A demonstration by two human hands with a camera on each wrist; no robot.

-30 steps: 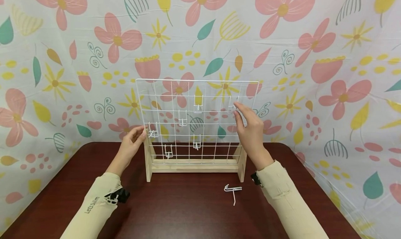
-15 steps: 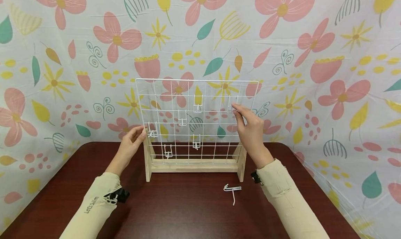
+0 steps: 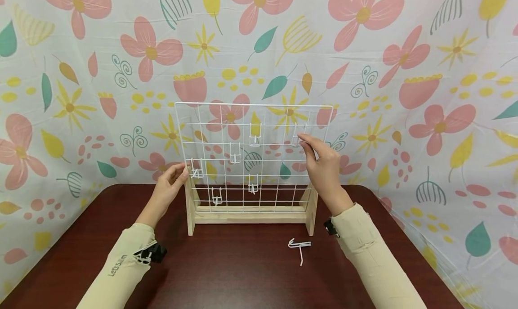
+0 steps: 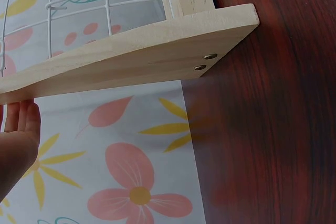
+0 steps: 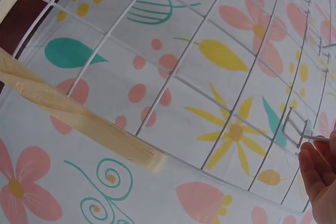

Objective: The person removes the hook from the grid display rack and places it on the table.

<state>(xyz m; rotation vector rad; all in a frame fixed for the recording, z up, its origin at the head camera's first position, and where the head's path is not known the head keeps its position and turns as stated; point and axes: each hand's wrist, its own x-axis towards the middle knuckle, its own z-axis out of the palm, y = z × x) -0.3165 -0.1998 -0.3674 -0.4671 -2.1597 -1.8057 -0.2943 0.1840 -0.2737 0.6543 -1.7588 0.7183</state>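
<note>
"Near the upper right corner of the wire grid, what do you see?"

"One white hook is there, against the wires, and the right hand pinches it between thumb and forefinger. The right wrist view shows that the fingers are at its projecting prong."

"And the left hand?"

"It is on the other side and grips the upright of the wooden stand at its edge. Its own wrist view cuts it off partly, so how each finger lies I cannot tell."

"What has changed just now?"

"Very little. Compared with one second ago, the right fingertips are only slightly more to the left; the left hand stays in the same place, and the hook is at the same part of the grid."

"What does this mean for the work?"

"I would judge it is a moment of fine adjusting, not of carrying. The hook seems to be on the wires, but it is not released, so I would not call it settled."

"Are there more hooks?"

"Five other hooks hang on the grid, all more to the left. One loose hook lies on the counter, in front of the stand, apart from both hands."
</note>
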